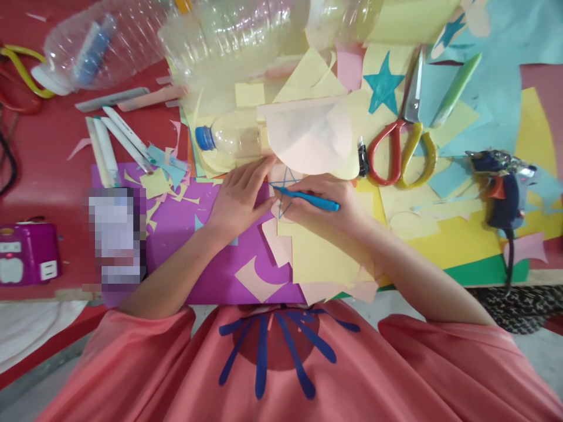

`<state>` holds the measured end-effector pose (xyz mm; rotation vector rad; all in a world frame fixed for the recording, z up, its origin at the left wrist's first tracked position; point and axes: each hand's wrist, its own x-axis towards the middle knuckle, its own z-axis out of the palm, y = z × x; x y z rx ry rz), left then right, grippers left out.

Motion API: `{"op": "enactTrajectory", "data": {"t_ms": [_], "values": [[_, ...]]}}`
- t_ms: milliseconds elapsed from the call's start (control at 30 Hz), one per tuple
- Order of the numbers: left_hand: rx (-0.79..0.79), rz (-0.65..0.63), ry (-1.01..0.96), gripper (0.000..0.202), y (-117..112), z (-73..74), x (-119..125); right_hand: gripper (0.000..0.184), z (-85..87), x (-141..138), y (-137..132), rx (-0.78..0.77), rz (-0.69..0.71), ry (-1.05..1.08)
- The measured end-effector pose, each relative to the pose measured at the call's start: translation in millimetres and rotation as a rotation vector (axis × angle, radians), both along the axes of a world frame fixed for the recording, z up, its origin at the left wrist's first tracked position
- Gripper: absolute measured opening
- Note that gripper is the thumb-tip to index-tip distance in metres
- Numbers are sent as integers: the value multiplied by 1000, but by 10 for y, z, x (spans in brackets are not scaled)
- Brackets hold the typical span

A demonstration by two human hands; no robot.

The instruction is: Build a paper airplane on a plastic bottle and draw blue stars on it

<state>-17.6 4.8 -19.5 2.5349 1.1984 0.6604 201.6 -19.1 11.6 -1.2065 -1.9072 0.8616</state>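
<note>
My right hand is closed round a blue pen, its tip on a pale pink piece of paper that bears a star outline in blue lines. My left hand lies flat on the same paper, fingers stretched out and pressing it down against a purple sheet. Yellow and pink paper scraps lie under my right wrist.
Red-and-yellow scissors lie right of the hands, a glue gun further right. Clear plastic bottles crowd the far side, one small bottle with a blue cap just beyond my fingers. White markers and a purple device lie left.
</note>
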Motion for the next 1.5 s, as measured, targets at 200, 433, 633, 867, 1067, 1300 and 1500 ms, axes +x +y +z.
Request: {"op": "enactTrajectory", "data": {"t_ms": [200,433,633,867,1067,1300,1500], "values": [[-14,-4,19,57,7,-26,-16,19,23,130,27,-5,86,-57],[-62,6,52,59,6,-1,-20,15,100,212,22,-14,118,-67],[-97,23,80,59,-3,35,-16,12,147,264,6,-13,117,-59],[-106,19,98,59,4,31,-11,10,257,356,0,-92,164,-94],[-83,30,95,58,1,25,-13,11,321,420,22,-150,203,-116],[-74,24,99,55,1,7,-15,12,375,422,35,-196,203,-112],[-55,14,68,54,8,-7,-23,12,377,413,29,-274,125,-51]]}}
